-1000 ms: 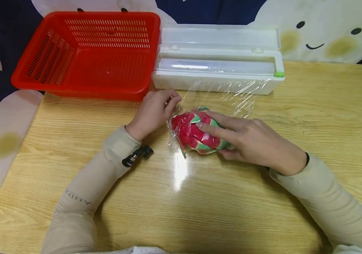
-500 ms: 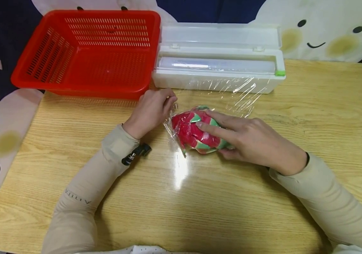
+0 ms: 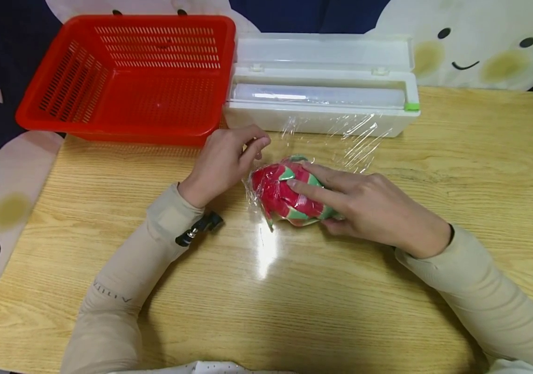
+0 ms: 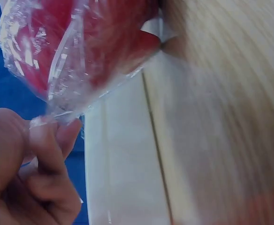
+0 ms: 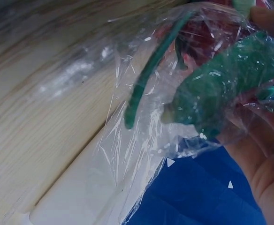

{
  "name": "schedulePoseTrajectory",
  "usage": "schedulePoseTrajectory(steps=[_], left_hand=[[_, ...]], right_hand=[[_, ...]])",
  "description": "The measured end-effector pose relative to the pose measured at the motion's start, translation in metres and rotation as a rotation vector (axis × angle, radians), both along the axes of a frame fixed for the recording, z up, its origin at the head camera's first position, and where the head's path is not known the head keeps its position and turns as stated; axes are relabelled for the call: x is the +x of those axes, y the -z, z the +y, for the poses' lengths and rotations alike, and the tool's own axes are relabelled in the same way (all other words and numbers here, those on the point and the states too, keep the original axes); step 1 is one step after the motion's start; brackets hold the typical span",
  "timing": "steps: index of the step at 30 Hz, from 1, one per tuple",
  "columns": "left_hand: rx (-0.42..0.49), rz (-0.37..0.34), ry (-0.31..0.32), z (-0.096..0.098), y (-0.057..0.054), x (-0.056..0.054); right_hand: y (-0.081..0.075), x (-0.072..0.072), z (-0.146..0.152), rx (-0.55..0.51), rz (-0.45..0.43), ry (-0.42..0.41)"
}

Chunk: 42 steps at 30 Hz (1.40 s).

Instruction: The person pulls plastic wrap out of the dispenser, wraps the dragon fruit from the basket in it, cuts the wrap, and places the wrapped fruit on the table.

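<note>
A red and green dragon fruit (image 3: 277, 195), wrapped in clear cling film, is at the middle of the table. My right hand (image 3: 369, 208) grips its right end, fingers over the top and thumb on the near side. At the fruit's left end, my left hand (image 3: 229, 158) pinches a gathered bit of cling film (image 4: 66, 110) between thumb and fingertips, as the left wrist view shows. More film (image 3: 359, 150) stretches from the fruit back to the white dispenser box (image 3: 313, 122). The right wrist view shows green scales (image 5: 221, 84) under crinkled film.
Inside the lidded dispenser, its lid raised, lies the film roll (image 3: 317, 95). A red plastic basket (image 3: 145, 136) stands left of the dispenser at the back of the wooden table (image 3: 266, 311). Behind them hangs a patterned dark blue and white cloth (image 3: 294, 15).
My left hand drew slightly left, pulling film out from the fruit's end, then came back right towards the fruit. The right hand and the fruit have hardly moved.
</note>
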<state>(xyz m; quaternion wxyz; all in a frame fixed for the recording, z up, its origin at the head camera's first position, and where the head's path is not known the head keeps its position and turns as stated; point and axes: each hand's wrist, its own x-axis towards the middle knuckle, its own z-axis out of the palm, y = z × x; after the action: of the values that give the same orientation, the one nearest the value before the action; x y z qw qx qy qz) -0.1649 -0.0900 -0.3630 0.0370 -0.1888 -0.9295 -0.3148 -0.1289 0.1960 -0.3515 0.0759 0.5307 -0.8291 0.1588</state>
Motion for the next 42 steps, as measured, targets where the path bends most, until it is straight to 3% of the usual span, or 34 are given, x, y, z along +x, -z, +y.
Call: schedulePoseTrajectory(steps=[8,16,22,28,42], left_hand=[[0.029,0.0,0.067,0.007,-0.012,0.009],[0.015,0.01,0.139,0.008,-0.014,0.012],[-0.067,0.013,0.196,0.01,-0.021,0.017],[-0.178,0.079,0.26,0.013,-0.031,0.029],[-0.238,0.045,0.268,0.014,-0.037,0.036]], right_hand=[[0.0,0.001,-0.001,-0.004,-0.002,0.01],[-0.001,0.002,-0.001,0.006,0.005,0.015],[0.0,0.003,-0.001,0.005,0.01,0.013],[-0.001,0.003,-0.001,-0.012,0.009,-0.004],[-0.002,0.001,0.0,0.0,-0.005,-0.003]])
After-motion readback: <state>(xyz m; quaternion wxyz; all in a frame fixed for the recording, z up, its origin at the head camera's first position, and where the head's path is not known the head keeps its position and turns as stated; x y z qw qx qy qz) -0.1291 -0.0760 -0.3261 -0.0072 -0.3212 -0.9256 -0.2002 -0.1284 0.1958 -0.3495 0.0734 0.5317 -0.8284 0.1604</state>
